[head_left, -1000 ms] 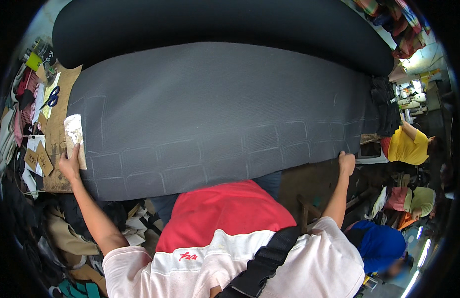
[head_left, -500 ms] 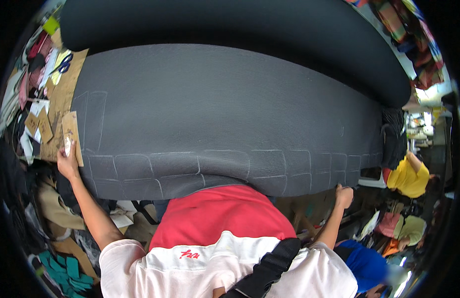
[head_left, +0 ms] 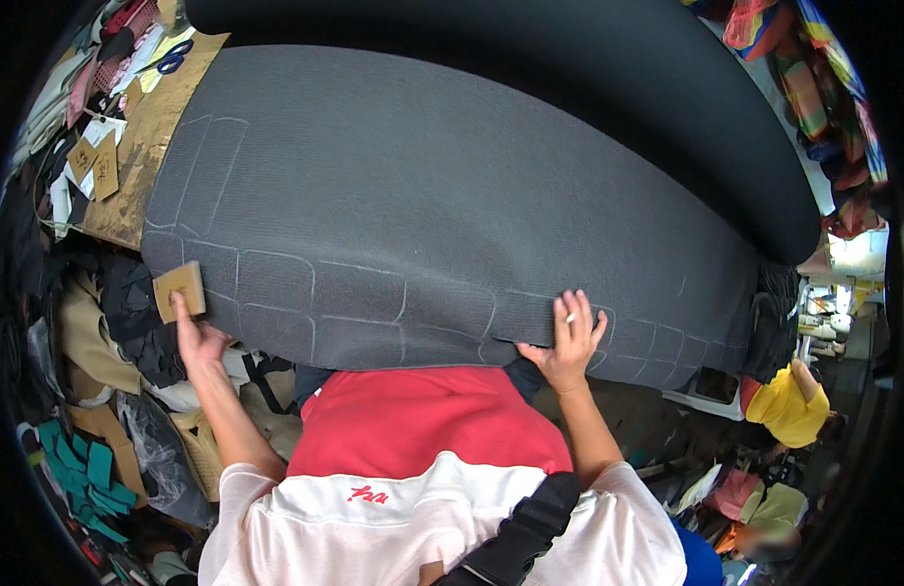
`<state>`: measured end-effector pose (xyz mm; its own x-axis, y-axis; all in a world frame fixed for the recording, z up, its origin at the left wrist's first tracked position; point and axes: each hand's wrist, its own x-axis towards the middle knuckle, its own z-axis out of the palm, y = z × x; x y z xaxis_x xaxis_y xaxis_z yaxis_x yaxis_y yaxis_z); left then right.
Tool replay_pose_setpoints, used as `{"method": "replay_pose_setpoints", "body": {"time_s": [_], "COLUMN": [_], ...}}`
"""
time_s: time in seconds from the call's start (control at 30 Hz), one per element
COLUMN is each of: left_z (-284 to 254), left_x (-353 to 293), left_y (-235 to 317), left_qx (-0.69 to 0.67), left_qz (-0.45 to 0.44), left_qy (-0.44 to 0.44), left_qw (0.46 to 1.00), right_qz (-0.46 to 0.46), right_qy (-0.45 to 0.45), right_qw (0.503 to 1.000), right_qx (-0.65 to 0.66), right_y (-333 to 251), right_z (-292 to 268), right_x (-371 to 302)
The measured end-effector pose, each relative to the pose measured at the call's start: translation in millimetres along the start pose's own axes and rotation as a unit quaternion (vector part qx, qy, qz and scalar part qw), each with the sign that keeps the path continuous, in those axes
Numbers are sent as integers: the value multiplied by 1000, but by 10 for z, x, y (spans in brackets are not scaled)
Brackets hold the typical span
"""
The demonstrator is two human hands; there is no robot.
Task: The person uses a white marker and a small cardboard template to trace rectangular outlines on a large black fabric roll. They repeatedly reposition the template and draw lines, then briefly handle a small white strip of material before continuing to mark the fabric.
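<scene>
Dark grey ribbed fabric [head_left: 413,176] lies spread before me, its near edge at my waist. Pale drawn lines form rows of boxes along that edge and a tall outline at the left. My left hand [head_left: 200,337] grips a tan cardboard piece [head_left: 181,291] at the fabric's near left corner, thumb across its face. Resting on the near edge, right of centre, is my right hand [head_left: 566,347], fingers stretched over the cloth. A small white chalk-like piece [head_left: 570,317] sits between its fingers. Left of that hand, the fabric edge folds or lifts.
A thick dark roll [head_left: 530,68] spans the far side. Blue-handled scissors [head_left: 170,61] and cardboard tags [head_left: 105,166] lie on the wooden table [head_left: 144,176] at left. Cloth and bags pile up below it. A person in yellow [head_left: 789,405] is at the right.
My right hand has come from the fabric's right near corner inward onto its near edge. My left hand has lowered, with the cardboard now off the table side and tilted. The view has shifted.
</scene>
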<state>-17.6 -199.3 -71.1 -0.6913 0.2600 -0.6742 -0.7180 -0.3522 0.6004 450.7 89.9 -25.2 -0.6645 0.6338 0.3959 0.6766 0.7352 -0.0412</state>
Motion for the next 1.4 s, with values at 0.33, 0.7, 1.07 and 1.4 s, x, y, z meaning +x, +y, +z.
{"method": "replay_pose_setpoints", "body": {"time_s": [0.33,0.7,1.07,1.4], "left_z": [591,372,653,532], "left_x": [621,919,913,838], "left_y": [-497,-478,-764,-742], "left_qx": [-174,-107,-48,-144], "left_qz": [172,215,201,146], "left_qy": [114,145,61,107], "left_qw": [963,960,977,973], "right_qz": [-30,-14,-246,-93], "right_qy": [73,56,176,137], "right_qw": [994,998,950,984], "right_qx": [-76,-37,74,-60], "right_y": [46,-139,-262,-465], "right_z": [229,28,-75,63], "right_x": [-162,-355,2227,4880]}}
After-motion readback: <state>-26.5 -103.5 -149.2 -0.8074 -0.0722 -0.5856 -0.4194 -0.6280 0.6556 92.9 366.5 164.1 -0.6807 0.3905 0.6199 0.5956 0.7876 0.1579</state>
